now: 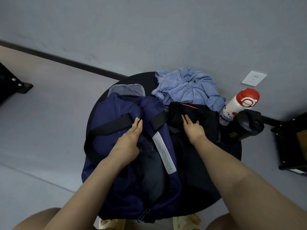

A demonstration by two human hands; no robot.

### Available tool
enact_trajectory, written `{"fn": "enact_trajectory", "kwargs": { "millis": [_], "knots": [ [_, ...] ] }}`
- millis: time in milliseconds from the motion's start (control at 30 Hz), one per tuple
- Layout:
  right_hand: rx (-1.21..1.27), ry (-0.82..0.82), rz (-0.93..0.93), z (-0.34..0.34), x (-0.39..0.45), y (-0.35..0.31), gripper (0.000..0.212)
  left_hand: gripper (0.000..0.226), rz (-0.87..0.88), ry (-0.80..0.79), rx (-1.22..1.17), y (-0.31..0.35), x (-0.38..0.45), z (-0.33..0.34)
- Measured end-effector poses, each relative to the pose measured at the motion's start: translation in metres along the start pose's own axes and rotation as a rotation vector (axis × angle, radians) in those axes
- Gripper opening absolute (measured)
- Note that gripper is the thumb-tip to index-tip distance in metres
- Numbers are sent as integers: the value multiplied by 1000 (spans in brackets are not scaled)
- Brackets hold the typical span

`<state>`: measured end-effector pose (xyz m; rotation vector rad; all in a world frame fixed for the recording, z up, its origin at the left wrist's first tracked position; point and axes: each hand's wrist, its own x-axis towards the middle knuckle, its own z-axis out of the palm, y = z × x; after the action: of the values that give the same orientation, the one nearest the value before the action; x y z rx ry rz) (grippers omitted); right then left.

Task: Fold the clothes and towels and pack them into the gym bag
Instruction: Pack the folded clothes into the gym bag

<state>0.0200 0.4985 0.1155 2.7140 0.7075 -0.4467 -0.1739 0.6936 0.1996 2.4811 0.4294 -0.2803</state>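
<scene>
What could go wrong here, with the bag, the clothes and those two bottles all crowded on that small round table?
The white bottle and black bottle stand at the table's rim, right beside the black garment under the right hand; dragging that garment could tip them off. The blue towel lies crumpled at the far edge and may slide off. The left hand sits at the navy bag's zip, where cloth might snag.
</scene>
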Motion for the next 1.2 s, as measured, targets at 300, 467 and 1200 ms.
{"fn": "enact_trajectory", "kwargs": {
  "millis": [300,467,1200],
  "knots": [
    [12,-18,81,13,-38,-19,71,89,3,-11,45,5,-3,-2],
    [6,-2,25,29,-68,-3,74,91,20,-9,50,6,-8,-6],
    [433,212,43,41,-135,-12,92,89,67,-34,104,15,-16,-2]
  ]
}}
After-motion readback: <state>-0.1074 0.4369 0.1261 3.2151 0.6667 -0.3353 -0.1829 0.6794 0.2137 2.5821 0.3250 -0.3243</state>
